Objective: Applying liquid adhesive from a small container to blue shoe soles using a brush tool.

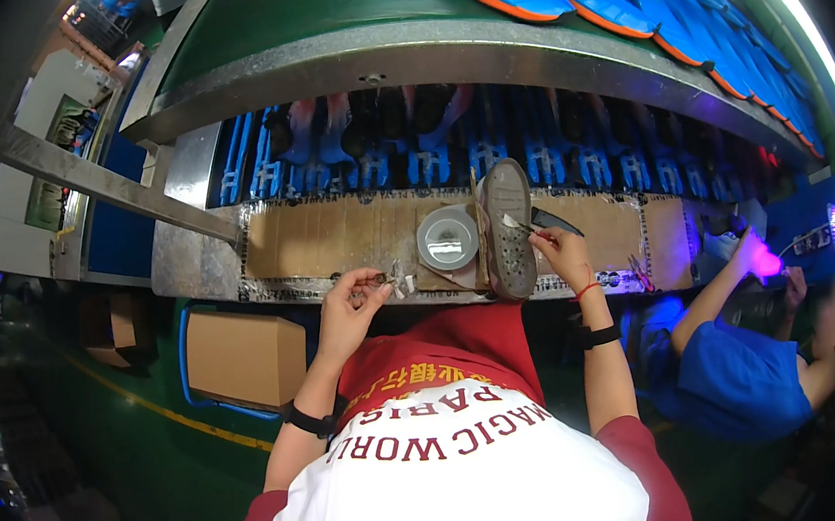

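A grey shoe sole stands upright along its length on the bench, its holed lower half facing me. My right hand is closed round a thin tool with a pale flat tip, which touches the sole's middle. Left of the sole sits a grey-white bowl with a shiny surface inside. My left hand hovers at the bench's front edge, fingers pinched together. Beside it lies crumpled clear plastic; whatever those fingers hold is too small to make out. A dark rounded object lies behind my right hand.
Cardboard covers the taped bench top. Behind it hang several blue racks; above runs a green conveyor carrying blue insoles. A cardboard box stands at lower left. A person in blue works at right.
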Demonstrator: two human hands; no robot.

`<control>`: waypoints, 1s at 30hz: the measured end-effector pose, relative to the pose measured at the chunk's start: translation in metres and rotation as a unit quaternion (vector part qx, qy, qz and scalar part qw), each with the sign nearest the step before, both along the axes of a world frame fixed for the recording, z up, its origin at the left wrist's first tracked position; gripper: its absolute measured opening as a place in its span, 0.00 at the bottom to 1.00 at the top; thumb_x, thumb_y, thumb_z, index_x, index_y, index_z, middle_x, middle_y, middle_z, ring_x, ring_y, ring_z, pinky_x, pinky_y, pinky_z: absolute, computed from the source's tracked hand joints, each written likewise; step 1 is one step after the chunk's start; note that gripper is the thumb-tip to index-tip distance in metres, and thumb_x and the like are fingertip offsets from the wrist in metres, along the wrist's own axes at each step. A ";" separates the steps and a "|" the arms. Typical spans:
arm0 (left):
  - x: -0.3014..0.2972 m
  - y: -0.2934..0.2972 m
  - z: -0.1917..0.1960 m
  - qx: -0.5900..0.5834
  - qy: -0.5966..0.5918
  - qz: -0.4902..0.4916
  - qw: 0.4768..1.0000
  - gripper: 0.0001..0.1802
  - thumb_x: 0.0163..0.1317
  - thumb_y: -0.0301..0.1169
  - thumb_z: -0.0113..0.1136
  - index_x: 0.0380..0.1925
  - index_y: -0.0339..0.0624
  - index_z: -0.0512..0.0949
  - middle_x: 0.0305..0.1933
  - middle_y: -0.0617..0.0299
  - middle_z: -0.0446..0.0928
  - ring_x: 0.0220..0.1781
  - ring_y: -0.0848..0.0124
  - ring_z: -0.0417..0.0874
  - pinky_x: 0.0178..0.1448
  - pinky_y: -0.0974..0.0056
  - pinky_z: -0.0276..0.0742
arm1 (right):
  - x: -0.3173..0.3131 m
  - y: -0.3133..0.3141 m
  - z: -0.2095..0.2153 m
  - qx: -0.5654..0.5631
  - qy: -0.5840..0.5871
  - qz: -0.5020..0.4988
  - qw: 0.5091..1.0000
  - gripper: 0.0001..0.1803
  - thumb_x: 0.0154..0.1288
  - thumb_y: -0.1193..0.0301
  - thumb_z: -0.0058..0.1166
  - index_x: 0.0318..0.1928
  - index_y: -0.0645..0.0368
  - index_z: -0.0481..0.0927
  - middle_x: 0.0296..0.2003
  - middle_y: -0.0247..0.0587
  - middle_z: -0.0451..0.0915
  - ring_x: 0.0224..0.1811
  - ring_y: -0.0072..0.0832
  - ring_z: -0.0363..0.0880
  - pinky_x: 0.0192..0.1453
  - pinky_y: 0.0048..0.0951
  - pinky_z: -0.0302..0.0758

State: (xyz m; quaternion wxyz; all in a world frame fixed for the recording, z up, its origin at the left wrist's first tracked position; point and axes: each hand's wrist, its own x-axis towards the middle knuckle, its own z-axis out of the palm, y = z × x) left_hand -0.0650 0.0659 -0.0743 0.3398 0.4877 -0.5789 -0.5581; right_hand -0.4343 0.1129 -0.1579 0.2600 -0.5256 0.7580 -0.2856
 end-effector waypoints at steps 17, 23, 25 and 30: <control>-0.012 -0.005 0.016 0.056 0.056 0.007 0.997 0.14 0.60 0.27 0.64 0.44 0.31 0.78 0.37 0.64 0.77 0.38 0.79 0.76 0.45 0.74 0.75 | -0.018 0.024 -0.067 -0.108 0.273 -0.070 0.953 0.16 0.62 0.63 0.57 0.46 0.58 0.77 0.40 0.51 0.77 0.43 0.50 0.75 0.46 0.44 0.71; -0.016 -0.004 0.019 0.068 0.038 -0.004 0.997 0.14 0.59 0.26 0.65 0.44 0.33 0.80 0.38 0.63 0.79 0.40 0.80 0.78 0.46 0.74 0.75 | 0.026 -0.009 0.044 -0.240 0.212 -0.037 0.947 0.09 0.56 0.70 0.61 0.39 0.53 0.82 0.36 0.41 0.75 0.40 0.40 0.72 0.45 0.39 0.66; -0.020 -0.005 0.016 0.009 0.014 -0.017 1.000 0.13 0.55 0.28 0.68 0.40 0.36 0.82 0.34 0.64 0.79 0.36 0.79 0.78 0.39 0.74 0.74 | 0.059 -0.014 0.092 -0.318 0.143 0.073 0.935 0.09 0.53 0.72 0.61 0.38 0.52 0.83 0.32 0.36 0.74 0.40 0.37 0.72 0.45 0.37 0.64; -0.036 -0.006 0.039 -0.123 -0.070 -0.049 0.989 0.13 0.49 0.29 0.71 0.36 0.39 0.84 0.32 0.62 0.78 0.33 0.73 0.78 0.39 0.70 0.74 | 0.119 -0.015 0.141 -0.338 0.086 0.241 0.906 0.12 0.47 0.76 0.62 0.36 0.50 0.83 0.32 0.33 0.73 0.40 0.33 0.72 0.49 0.37 0.63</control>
